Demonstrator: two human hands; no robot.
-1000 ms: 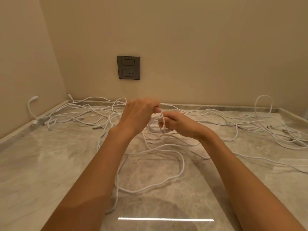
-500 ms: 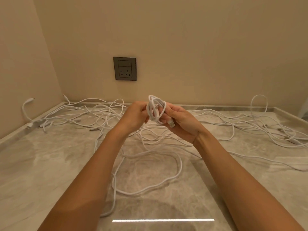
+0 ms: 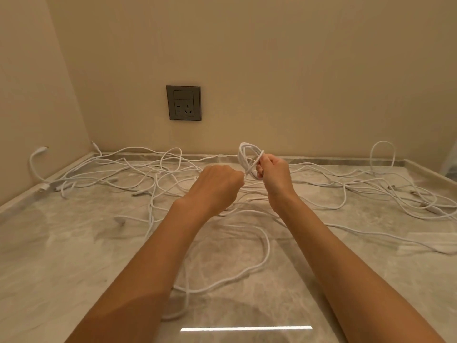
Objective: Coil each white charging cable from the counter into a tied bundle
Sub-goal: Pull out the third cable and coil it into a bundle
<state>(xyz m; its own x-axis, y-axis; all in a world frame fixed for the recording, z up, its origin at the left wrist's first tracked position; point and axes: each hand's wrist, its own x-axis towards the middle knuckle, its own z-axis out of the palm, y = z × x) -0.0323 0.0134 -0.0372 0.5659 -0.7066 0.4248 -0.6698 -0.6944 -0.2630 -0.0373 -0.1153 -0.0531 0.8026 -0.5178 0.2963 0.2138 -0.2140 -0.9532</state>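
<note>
A small coil of white charging cable [image 3: 244, 157] is held up above the counter. My right hand [image 3: 273, 173] grips the coil at its right side, fingers curled round the loops. My left hand [image 3: 217, 185] pinches a strand of the same cable at the coil's lower left, pulled taut across the loops. Several loose white cables [image 3: 138, 174] lie tangled over the marble counter [image 3: 61, 256], and one big loop [image 3: 265, 246] lies below my forearms.
A grey wall socket [image 3: 183, 103] sits on the back wall. More loose cables [image 3: 400, 191] spread to the right, one arching up against the wall. Walls close the counter at the back and left.
The coil rose from counter level into clear view. My hands, close together before, have drawn slightly apart, the left pulling a strand across the coil while the right keeps holding the loops.
</note>
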